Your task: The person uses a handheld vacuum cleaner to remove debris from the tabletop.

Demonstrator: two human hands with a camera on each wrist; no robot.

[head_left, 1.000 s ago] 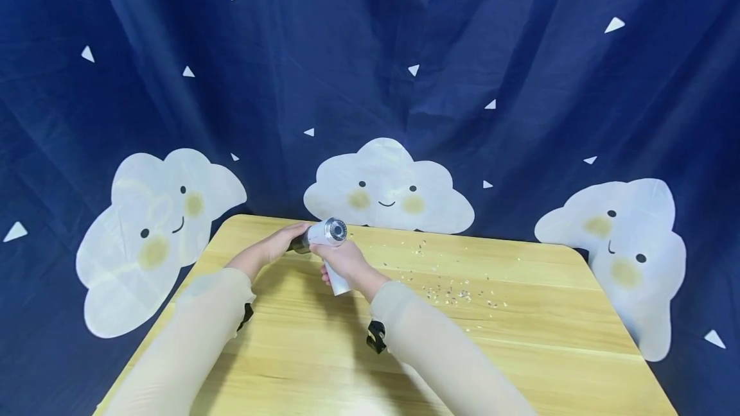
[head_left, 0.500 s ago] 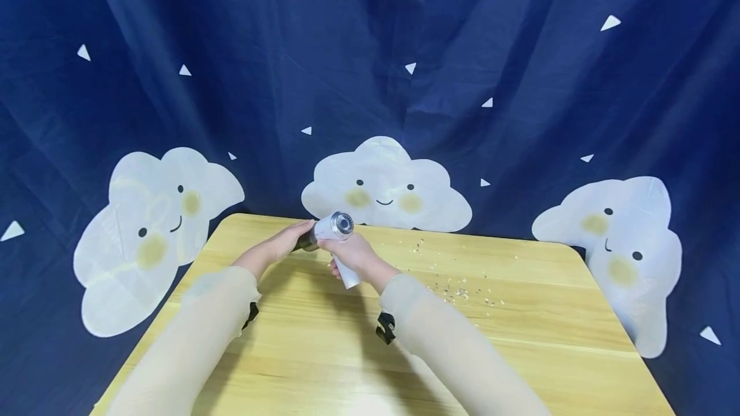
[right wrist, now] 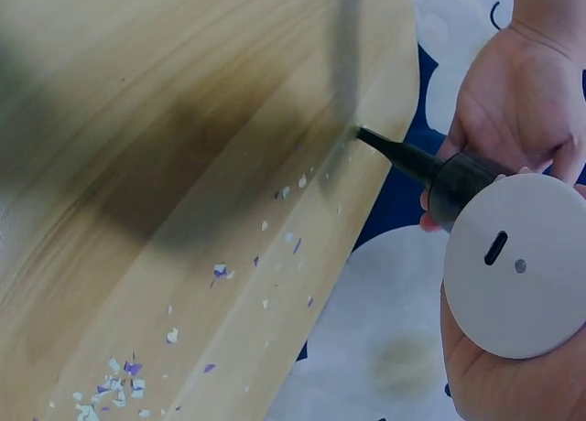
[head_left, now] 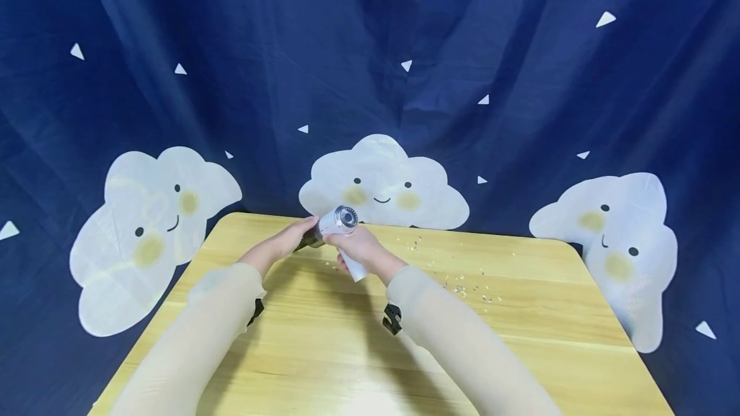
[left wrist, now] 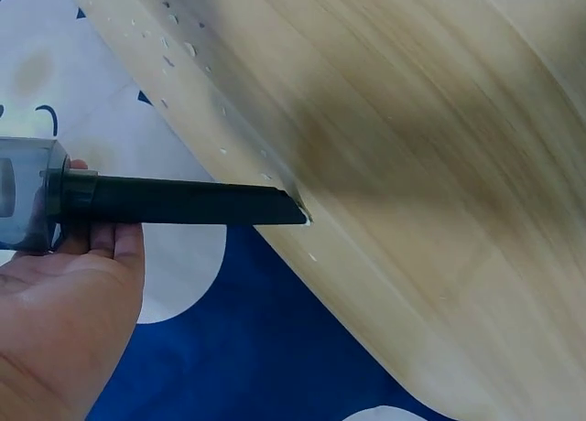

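Observation:
A white handheld vacuum cleaner (head_left: 333, 222) with a silver end is held over the far left part of the table. My right hand (head_left: 363, 246) grips its handle, whose round white end cap (right wrist: 517, 284) faces the right wrist camera. At the front, my left hand (head_left: 284, 241) holds the vacuum around its dark see-through dust cup (right wrist: 450, 194). In the left wrist view, the slanted tip of the black nozzle (left wrist: 179, 199) is at the tabletop near its far edge, with a small pale bit at the tip. Small paper scraps (right wrist: 114, 384), white and purple, lie scattered to the right.
The light wooden table (head_left: 324, 352) has rounded far corners. Right behind it hangs a dark blue curtain (head_left: 347, 37) with smiling clouds and white triangles. Several scraps lie along the far edge, close to the nozzle.
Both hands and the vacuum have moved a little to the right and away along the far side of the table. The grip stays the same. The head view has shifted slightly.

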